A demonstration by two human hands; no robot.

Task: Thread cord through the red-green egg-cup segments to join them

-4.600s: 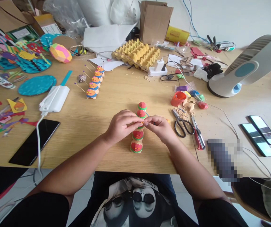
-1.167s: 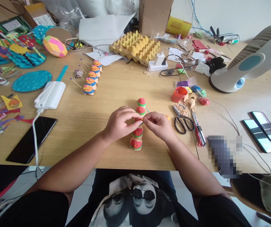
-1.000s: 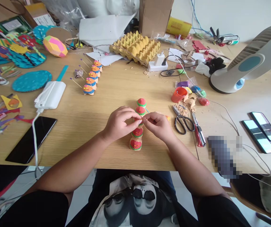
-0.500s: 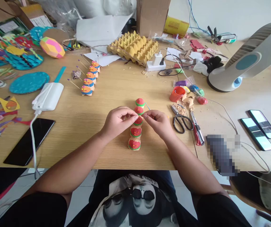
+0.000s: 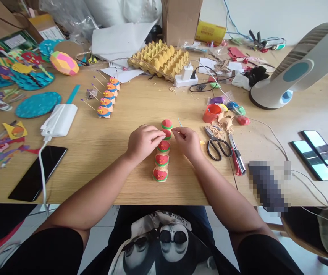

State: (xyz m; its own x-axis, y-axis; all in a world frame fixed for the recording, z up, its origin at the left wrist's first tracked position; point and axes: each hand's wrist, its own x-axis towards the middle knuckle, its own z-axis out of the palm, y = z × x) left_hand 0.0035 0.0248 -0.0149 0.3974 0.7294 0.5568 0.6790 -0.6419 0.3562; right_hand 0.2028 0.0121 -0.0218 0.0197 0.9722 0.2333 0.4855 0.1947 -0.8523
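Observation:
A strip of egg-carton cups (image 5: 163, 152) stands lengthwise on the table in front of me. Red clay with green rims covers its bumps, and the nearer ones carry small faces with yellow eyes. My left hand (image 5: 144, 142) comes in from the left, thumb and fingertips pinched at the second bump from the far end. On the opposite side, my right hand (image 5: 187, 142) also holds its fingertips pinched, close to the same bump. Anything between either set of fingertips is too small to make out. A thin blue-green stick (image 5: 179, 122) lies just beyond my right hand.
Scissors (image 5: 218, 144), a utility knife (image 5: 237, 156) and a red cup (image 5: 212, 113) lie to the right. A second decorated carton strip (image 5: 106, 101) stands left, with thin sticks beside it. Farther back are a yellow egg tray (image 5: 159, 59) and a white fan (image 5: 292, 72).
Both hands have shifted from around the third bump to the second, farther along the strip. My fingertips stay pinched. The whole view has moved slightly.

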